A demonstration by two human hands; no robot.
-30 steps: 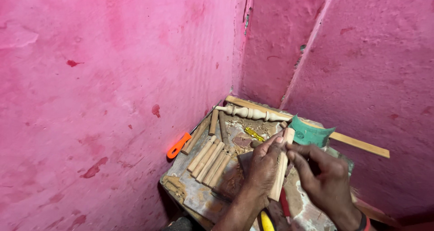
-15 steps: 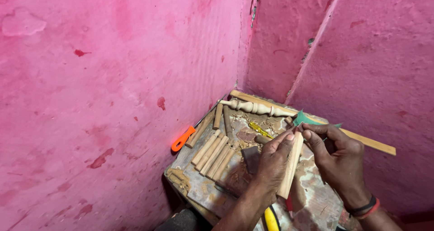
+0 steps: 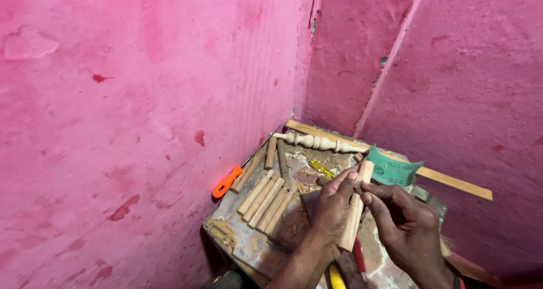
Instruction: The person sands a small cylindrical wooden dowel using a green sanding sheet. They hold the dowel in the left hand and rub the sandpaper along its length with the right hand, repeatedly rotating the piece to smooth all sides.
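Pink plaster walls (image 3: 141,96) meet in a corner and hem in everything below. Tucked into that corner sits a small, worn desk (image 3: 243,241), its top dusted with shavings, likely placed there so the walls stop loose pieces rolling off. Along its far edge lie a long flat wooden strip (image 3: 452,182) and a turned spindle (image 3: 314,142), parked out of the working area. A row of plain wooden dowels (image 3: 264,197) lies side by side at the left, within easy reach, and an orange-handled tool (image 3: 226,181) pokes over the desk's left edge. The left hand (image 3: 332,207) is closed around a wooden dowel (image 3: 355,210), holding it nearly upright above the desk, seemingly to steady it. The right hand (image 3: 404,224) is curled beside it, thumb and fingertips pressing on the dowel's upper part. Green sandpaper (image 3: 394,169) shows just behind the dowel's tip; whether the right hand grips it I cannot tell.
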